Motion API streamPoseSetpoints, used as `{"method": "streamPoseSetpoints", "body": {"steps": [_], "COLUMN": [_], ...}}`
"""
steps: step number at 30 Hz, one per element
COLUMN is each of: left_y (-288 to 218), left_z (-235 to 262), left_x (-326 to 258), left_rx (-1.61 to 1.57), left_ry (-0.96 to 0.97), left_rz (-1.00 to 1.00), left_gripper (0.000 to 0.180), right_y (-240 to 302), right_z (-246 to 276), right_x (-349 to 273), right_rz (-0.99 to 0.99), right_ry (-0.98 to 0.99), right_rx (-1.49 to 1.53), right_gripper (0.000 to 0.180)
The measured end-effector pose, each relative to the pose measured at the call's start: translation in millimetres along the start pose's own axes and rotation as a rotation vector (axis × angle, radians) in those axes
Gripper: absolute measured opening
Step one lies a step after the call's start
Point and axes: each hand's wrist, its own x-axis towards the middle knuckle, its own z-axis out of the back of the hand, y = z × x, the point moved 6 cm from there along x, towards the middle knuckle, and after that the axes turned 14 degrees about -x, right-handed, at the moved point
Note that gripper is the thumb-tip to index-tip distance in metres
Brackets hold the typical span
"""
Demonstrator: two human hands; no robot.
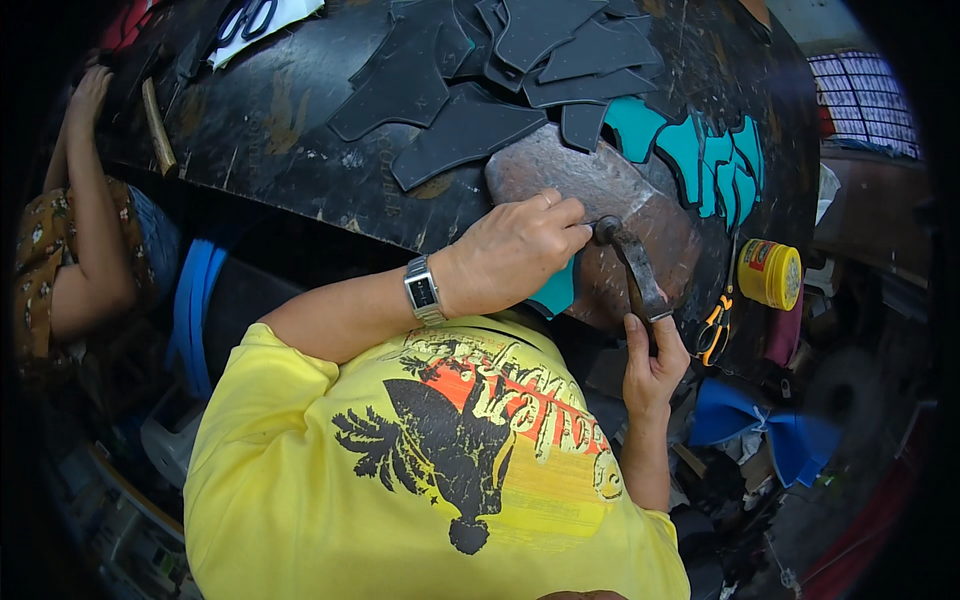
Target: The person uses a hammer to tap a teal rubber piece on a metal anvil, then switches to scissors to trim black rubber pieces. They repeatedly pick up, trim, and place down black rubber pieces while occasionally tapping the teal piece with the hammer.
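My left hand point(525, 245), with a metal watch at the wrist, is closed in a pinch over a brown stone-like slab point(530, 165). Out from under it shows a teal cut piece point(556, 292) with a dark edge; its upper part is hidden by the fingers. My right hand point(657, 362) grips a hammer point(640, 268) with a curved dark metal head. The round hammer face is right beside my left fingertips, above the slab; whether it touches the work I cannot tell.
Black cut pieces point(470, 130) lie heaped beyond the slab, with teal ones point(715, 165) overlapping at right. Orange-handled scissors point(715, 328) and a yellow tub point(769, 273) are by the right edge. Dark-handled scissors point(248, 18) rest far left, near another person's arm point(95, 200).
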Motion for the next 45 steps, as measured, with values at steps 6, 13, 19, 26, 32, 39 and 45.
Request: {"method": "streamPoseSetpoints", "body": {"steps": [6, 13, 19, 26, 32, 39, 45], "left_y": [1.6, 2.9, 12.7, 10.0, 9.8, 11.4, 11.0], "left_z": [0.3, 1.1, 10.0, 6.8, 7.5, 8.5, 9.4], "left_x": [0.9, 2.2, -6.0, -9.1, -9.8, -9.2, -11.6], "left_rx": [-0.027, -0.025, -0.176, -0.12, -0.127, -0.129, -0.11], "left_ry": [0.003, -0.011, -0.095, -0.073, -0.09, -0.114, -0.124], "left_rz": [0.016, 0.039, 0.131, 0.094, 0.084, 0.067, 0.068], "left_gripper": [0.029, 0.023, 0.017, 0.012, 0.012, 0.012, 0.013], "right_y": [2.1, 10.9, 15.8, 7.2, 11.1, 6.6, 3.0], "right_z": [-1.3, 6.4, 7.5, 8.7, 3.1, 11.9, -8.2], "right_x": [1.4, 13.3, 17.1, 11.7, 8.0, 7.5, 10.1], "right_rz": [-0.022, -0.049, -0.063, -0.042, 0.053, 0.013, -0.055], "right_ry": [0.023, 0.137, 0.144, 0.021, -0.092, -0.044, 0.16], "right_rx": [0.005, -0.094, -0.092, -0.032, 0.076, 0.121, -0.061], "right_gripper": [0.043, 0.043, 0.042, 0.035, 0.038, 0.037, 0.039]}}
